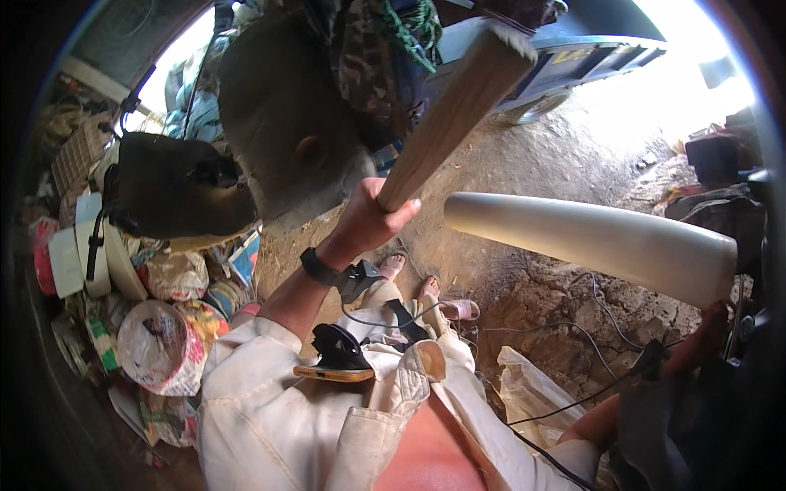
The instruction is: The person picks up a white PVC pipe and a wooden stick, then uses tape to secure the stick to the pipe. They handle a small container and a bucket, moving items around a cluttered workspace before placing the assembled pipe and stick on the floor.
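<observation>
My left hand is raised in front of me, fingers closed around the lower end of a thick wooden handle that slants up to the right. A black strap device sits on that wrist. A long white pipe lies across the right half of the view, level and off the ground. My right hand is under the pipe's near end at the right rim and seems to grip it, though its fingers are mostly hidden. A black cable runs from my right wrist.
Bare dirt ground lies below, with my sandalled feet and a pink sandal. At left is a heap of bags, wrappers and white containers. A vehicle stands at the top. A white plastic bag lies lower right.
</observation>
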Action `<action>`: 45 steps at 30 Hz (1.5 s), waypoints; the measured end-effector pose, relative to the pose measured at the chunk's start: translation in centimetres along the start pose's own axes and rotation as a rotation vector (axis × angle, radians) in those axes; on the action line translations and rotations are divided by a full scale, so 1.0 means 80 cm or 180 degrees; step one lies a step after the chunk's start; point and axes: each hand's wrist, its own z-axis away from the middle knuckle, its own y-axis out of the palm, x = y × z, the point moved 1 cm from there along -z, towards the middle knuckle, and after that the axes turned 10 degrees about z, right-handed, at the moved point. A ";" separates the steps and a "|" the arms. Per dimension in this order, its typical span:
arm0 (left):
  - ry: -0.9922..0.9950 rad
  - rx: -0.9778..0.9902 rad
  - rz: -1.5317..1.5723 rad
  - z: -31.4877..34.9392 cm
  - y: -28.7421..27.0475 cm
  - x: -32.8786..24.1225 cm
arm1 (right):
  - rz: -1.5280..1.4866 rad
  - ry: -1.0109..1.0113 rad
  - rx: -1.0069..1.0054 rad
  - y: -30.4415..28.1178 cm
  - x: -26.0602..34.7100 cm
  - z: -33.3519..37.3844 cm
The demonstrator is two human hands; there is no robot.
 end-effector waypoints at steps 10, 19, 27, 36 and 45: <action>-0.0145 0.0031 -0.0843 0.107 -0.089 0.116 | 0.0241 -0.0035 -0.0490 -0.065 -0.034 -0.037; -0.1568 -0.0542 -0.1087 0.202 -0.185 0.281 | 0.0195 -0.0232 -0.0401 -0.059 0.012 -0.075; -0.1436 -0.1890 0.0003 0.249 -0.279 0.238 | 0.0067 -0.0334 -0.0115 -0.005 0.046 -0.076; -0.0907 -0.1712 0.1447 0.189 -0.277 0.112 | -0.0231 -0.0632 0.0039 0.039 0.086 -0.052; -0.0177 -0.1068 0.1983 0.056 -0.156 0.031 | -0.0557 -0.0822 0.0181 0.069 0.201 0.032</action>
